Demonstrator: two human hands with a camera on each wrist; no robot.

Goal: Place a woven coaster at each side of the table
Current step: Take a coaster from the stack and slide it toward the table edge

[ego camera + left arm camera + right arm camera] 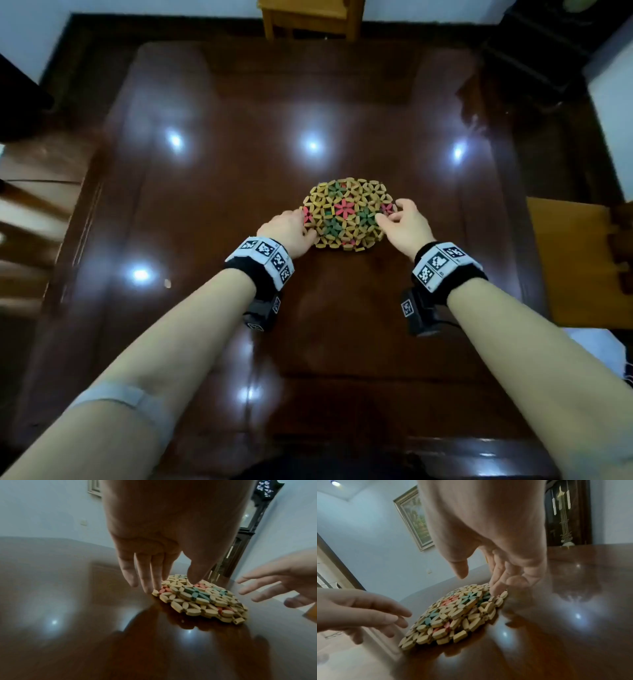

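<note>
- At frame centre, a glossy dark table (212, 192) carried a stack of woven coasters (346, 214).
- Left hand (291, 233), fingers nearly straight, touched the stack's left edge.
- Right hand (404, 222), loosely spread, touched its right edge.
</note>
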